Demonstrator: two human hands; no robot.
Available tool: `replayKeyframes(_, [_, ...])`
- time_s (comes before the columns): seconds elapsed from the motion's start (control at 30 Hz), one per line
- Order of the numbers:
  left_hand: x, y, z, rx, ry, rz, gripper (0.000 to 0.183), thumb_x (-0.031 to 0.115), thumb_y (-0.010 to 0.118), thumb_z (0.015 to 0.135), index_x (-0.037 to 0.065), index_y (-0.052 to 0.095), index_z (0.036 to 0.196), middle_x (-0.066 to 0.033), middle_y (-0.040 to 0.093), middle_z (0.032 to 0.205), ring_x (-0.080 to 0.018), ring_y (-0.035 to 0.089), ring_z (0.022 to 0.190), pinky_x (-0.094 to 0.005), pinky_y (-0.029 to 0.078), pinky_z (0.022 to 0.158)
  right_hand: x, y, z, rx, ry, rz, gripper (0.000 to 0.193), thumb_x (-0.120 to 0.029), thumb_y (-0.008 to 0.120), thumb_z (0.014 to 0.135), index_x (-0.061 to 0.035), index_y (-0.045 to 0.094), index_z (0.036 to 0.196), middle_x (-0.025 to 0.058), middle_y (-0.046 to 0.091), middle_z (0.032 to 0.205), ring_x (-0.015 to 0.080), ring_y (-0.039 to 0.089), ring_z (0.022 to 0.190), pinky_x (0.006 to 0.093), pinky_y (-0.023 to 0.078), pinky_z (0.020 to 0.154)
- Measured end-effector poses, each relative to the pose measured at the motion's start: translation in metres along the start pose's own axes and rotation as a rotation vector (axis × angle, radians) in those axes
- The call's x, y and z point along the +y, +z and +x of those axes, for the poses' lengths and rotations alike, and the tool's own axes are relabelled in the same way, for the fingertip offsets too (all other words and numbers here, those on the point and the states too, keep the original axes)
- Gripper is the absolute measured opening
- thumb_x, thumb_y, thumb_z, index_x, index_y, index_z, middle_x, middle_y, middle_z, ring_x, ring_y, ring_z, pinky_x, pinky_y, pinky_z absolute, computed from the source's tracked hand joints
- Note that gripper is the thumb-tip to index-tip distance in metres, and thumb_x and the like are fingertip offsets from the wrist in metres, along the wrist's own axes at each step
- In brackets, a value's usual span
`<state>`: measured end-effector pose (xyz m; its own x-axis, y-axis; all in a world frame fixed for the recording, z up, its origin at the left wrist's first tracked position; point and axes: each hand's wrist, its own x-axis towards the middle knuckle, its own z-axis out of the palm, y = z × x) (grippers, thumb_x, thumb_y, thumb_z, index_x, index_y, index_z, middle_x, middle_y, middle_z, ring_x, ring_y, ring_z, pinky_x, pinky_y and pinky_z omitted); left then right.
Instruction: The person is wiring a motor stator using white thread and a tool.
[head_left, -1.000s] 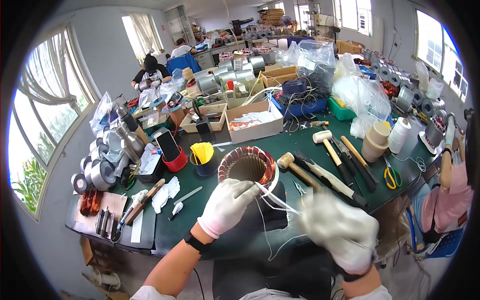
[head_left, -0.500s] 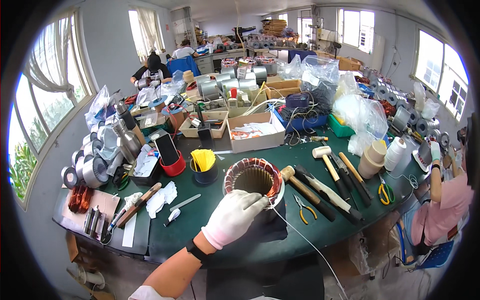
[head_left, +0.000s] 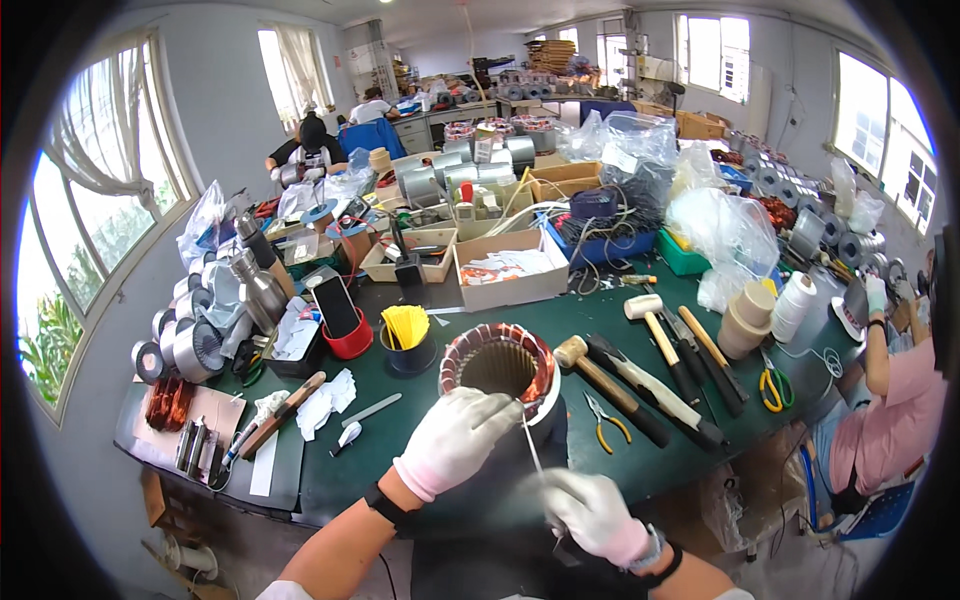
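Observation:
A motor stator [head_left: 549,368] with copper windings laced in white cord stands upright at the near middle of the green table. My left hand [head_left: 459,440], in a white glove, lies over its near rim with the fingers pressed together against the windings. From the rim beside those fingertips a taut white cord [head_left: 532,446] runs down to my right hand [head_left: 590,515]. That hand, gloved too, is closed on the cord in front of the table edge, its fingertips slightly blurred. Inside the stator the slotted bore shows.
Right of the stator lie a mallet [head_left: 573,352], pliers [head_left: 606,420], another mallet [head_left: 643,307] and scissors [head_left: 770,388]. On the left are a cup of yellow strips [head_left: 408,345], a red holder [head_left: 349,340] and a wooden-handled tool [head_left: 290,412]. A co-worker [head_left: 890,400] sits at right.
My right hand has come into view from below, gripping the cord, which now runs tight and short to it. The left hand has stayed on the rim; the view has shifted slightly.

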<state>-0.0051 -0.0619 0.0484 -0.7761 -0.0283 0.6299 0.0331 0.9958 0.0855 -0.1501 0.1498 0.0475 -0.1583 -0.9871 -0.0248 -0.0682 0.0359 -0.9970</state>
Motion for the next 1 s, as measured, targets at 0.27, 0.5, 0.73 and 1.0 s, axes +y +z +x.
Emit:
replayKeyframes(0.27, [-0.007,0.001,-0.009,0.091,0.015,0.038,0.036,0.008,0.072,0.083,0.002,0.072,0.118,-0.0157,0.075,0.115,-0.0337,0.073,0.100,-0.0448,0.057,0.091,-0.022,-0.007,0.083,-0.005,-0.465,0.262,0.022,-0.019,0.066,0.108,0.0013,0.074,0.112,0.0092,0.070,0.088,0.0170,0.066,0.075,0.0299,0.052,0.068])
replayKeyframes(0.5, [-0.014,0.001,-0.002,-0.017,-0.017,0.020,0.036,0.008,0.081,0.075,0.003,0.077,0.110,-0.0125,0.078,0.107,-0.0301,0.074,0.093,-0.0415,0.058,0.083,-0.008,0.002,0.054,0.130,-0.520,0.201,0.030,-0.021,0.061,0.108,-0.0015,0.068,0.086,0.0077,0.070,0.071,0.0190,0.065,0.057,0.0308,0.050,0.057])
replayKeyframes(0.73, [0.022,0.000,0.024,0.058,-0.303,-0.020,0.039,0.013,0.089,0.074,0.005,0.078,0.110,-0.0068,0.076,0.094,-0.0271,0.071,0.084,-0.0387,0.053,0.080,0.019,0.008,0.060,0.126,-0.641,-0.095,0.023,-0.017,0.063,0.105,-0.0054,0.069,0.085,0.0090,0.071,0.075,0.0279,0.068,0.065,0.0363,0.052,0.064])
replayKeyframes(1.0, [0.021,0.028,0.029,0.283,-0.340,0.072,0.017,0.013,0.086,0.076,0.013,0.069,0.077,-0.0042,0.060,0.071,-0.0274,0.059,0.068,-0.0411,0.044,0.069,0.005,0.013,0.055,0.117,-0.653,-0.093,0.021,-0.013,0.064,0.105,-0.0039,0.069,0.086,0.0098,0.072,0.076,0.0279,0.071,0.067,0.0358,0.054,0.064])
